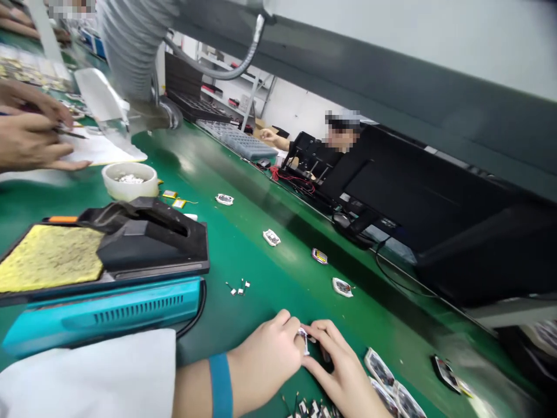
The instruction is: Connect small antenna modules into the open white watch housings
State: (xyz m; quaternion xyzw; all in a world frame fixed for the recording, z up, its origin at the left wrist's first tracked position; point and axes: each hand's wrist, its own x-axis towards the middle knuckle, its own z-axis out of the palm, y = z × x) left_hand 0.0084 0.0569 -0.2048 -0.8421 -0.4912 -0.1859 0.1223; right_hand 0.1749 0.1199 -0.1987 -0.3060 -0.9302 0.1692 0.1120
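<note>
My left hand (263, 360) and my right hand (343, 371) meet low in the view on the green belt (243, 249). Together they pinch a small white electronic part (303, 337) between their fingertips. A blue band (220, 384) circles my left wrist. Several small wired parts (311, 408) lie just below my hands. Flat printed pieces (389, 386) lie in a row to the right of my right hand.
A teal soldering station (104, 273) with a yellow sponge (47, 255) stands at left. Beyond it sit a white bowl (129, 181) and a coworker's hands (30, 130) with a tool. Small boards (271, 237) dot the belt. Another person sits across by black equipment (313, 157).
</note>
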